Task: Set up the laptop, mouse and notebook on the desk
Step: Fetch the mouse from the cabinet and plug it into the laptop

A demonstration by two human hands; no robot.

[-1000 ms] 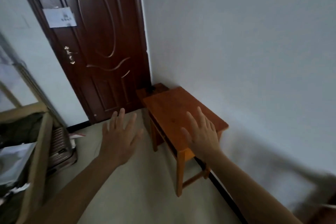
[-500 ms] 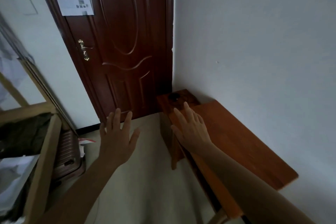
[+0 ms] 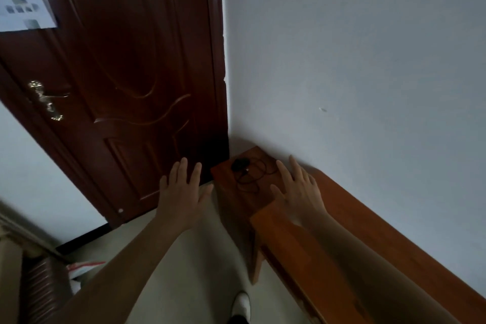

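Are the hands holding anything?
No. The left hand and right hand are both open and empty, fingers spread, near the mouse.

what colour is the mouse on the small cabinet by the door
Black, with a dark cord, seen in the head view: mouse on the cabinet.

- Your desk (image 3: 381, 231) runs along the wall (image 3: 355, 60) on your right.
- At the desk's far end, a lower stand (image 3: 236, 192) sits in the corner between the wall and the door (image 3: 131, 73).
- On that stand lies a mouse (image 3: 238, 164) with its cord (image 3: 253, 176) looped just beside it.
- Your right hand (image 3: 299, 192) is over the desk's far end, just right of the cord.
- Your left hand (image 3: 181, 194) is over the floor (image 3: 184, 271), left of the stand and before the door.
- A paper (image 3: 23, 2) is on the door, up left; the handle (image 3: 46, 100) is below it.
- Your shoe (image 3: 242, 304) is on the floor, left of the desk.
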